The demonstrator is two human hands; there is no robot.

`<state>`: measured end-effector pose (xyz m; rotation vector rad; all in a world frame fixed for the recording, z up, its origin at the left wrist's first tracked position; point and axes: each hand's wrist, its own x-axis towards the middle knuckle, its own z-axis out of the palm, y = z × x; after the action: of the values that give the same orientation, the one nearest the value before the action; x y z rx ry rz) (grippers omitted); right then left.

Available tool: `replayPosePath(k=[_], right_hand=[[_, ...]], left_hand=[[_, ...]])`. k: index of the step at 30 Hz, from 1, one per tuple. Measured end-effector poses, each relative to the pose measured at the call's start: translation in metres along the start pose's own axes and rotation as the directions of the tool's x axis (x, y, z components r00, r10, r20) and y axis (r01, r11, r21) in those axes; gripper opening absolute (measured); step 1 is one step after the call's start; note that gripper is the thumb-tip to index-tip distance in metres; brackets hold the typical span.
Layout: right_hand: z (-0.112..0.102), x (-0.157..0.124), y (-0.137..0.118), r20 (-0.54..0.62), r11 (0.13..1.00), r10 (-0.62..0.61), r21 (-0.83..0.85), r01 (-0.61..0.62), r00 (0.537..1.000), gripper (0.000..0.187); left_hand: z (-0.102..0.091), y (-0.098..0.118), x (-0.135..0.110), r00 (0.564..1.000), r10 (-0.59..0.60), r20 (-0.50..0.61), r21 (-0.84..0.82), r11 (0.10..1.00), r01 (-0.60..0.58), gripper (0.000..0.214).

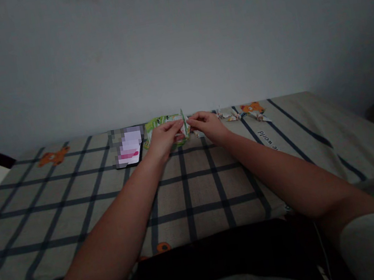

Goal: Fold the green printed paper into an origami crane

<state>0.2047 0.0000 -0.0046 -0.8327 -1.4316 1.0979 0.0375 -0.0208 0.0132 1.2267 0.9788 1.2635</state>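
We find the green packet [153, 127] near the back of the cloth-covered table, just short of the wall [172, 47]. Our left hand [163, 140] holds it, thumb and fingers closed on the front of its right-hand part. Our right hand [206, 125] has its fingertips drawn together in a narrow pinch on the packet's right edge. The packet carries green and white print, too small and dim for us to read.

Just left of it lies a phone [128, 150], screen lit, the display blurred into blocks, so we cannot make out its words. Right of our right hand, crumpled white scraps [231, 115] with coloured print lie beside an orange figure [252, 107] printed on the cloth.

On the checked tablecloth [202, 189] we can read "world" [265, 138], askew, with an "e" before it and the rest hidden by our right forearm.
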Motion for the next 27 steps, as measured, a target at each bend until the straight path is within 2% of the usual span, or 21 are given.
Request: replayPosePath(k=[5,8,16,22,27], right_hand=[[0.0027,0.0004,0.0012,0.009,0.995,0.014,0.1,-0.015,1.0,0.041],[0.0033,0.0002,0.0003,0.007,0.988,0.047,0.144,-0.048,0.999,0.045],[0.0031,-0.0017,0.0006,0.006,0.996,0.05,0.072,-0.05,0.999,0.045],[0.0043,-0.0008,0.0004,0.015,0.998,0.056,0.013,-0.056,0.998,0.043],[0.0008,-0.0014,-0.0043,-0.008,0.997,-0.004,-0.072,0.003,1.0,0.038]], left_hand=[[-0.0012,-0.0037,0.0031,0.999,0.01,-0.036,-0.007,1.0,-0.01,0.044],[-0.0013,-0.0037,0.0031,0.996,0.058,-0.066,0.088,0.995,-0.052,0.039],[-0.0051,-0.0055,0.0033,0.998,0.063,-0.029,0.203,0.978,-0.056,0.034],[-0.0013,-0.0014,-0.0019,0.993,0.119,-0.025,0.312,0.944,-0.105,0.027],[0.0021,0.0004,-0.0043,0.999,0.04,0.023,0.212,0.976,-0.044,0.03]])
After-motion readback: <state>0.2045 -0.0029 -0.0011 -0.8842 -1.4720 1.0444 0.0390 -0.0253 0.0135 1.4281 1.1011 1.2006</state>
